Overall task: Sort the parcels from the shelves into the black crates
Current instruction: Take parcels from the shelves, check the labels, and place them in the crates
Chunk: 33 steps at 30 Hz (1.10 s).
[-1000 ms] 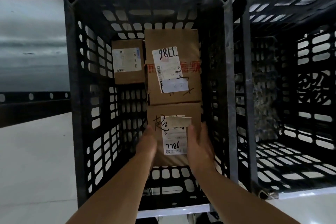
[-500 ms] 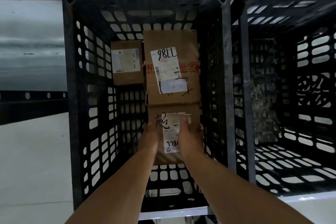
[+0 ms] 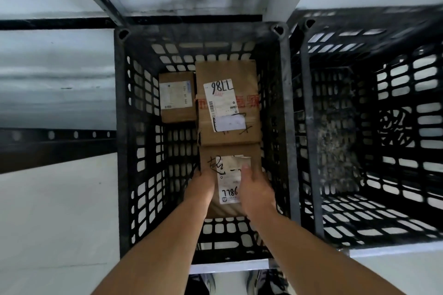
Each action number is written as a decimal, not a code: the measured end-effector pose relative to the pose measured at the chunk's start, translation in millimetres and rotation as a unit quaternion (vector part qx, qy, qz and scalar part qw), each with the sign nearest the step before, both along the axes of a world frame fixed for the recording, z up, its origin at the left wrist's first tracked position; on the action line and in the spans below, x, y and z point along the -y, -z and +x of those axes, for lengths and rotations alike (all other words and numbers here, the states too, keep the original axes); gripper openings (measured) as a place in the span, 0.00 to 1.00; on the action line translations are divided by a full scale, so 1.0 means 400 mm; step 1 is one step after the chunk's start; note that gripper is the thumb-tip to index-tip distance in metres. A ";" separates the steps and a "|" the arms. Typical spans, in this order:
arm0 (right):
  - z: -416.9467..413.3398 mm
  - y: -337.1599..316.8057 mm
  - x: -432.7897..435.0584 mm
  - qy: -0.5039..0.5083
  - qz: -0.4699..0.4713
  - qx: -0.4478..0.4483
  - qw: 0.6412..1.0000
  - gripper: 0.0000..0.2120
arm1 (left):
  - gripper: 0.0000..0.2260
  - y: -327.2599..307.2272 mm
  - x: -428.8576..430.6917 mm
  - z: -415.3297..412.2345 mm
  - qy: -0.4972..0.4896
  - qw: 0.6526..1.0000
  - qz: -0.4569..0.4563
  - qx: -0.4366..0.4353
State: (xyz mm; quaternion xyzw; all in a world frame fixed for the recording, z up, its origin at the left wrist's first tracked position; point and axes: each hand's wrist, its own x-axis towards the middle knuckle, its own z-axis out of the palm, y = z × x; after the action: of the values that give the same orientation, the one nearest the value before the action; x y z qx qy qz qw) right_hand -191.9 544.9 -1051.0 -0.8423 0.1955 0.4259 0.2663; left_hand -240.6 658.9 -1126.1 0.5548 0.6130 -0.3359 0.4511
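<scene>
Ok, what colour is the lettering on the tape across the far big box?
Red lettering on that box; the head view shows it.

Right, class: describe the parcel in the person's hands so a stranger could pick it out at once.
Find the black crate holding three brown parcels, left of the other crate. Its nearest parcel, by the right wall, is gripped by the left hand and right hand. Unlike the larger parcel behind it, its handwritten 7786 reads upright.

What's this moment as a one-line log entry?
parcel in crate; left hand holds parcel; right hand holds parcel; small box, large box beyond
</scene>
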 end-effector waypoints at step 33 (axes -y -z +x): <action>0.129 -1.386 -0.111 -0.495 0.013 0.245 0.834 0.31 | 0.28 -1.549 -0.047 -0.055 0.313 0.886 0.319 0.121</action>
State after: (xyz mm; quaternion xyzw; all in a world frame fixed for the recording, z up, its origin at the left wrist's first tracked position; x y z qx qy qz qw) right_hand -140.5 589.4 -496.8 -0.8998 -0.3246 0.2831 0.0699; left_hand -262.8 677.8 -506.7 0.8681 0.4224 -0.1768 0.1918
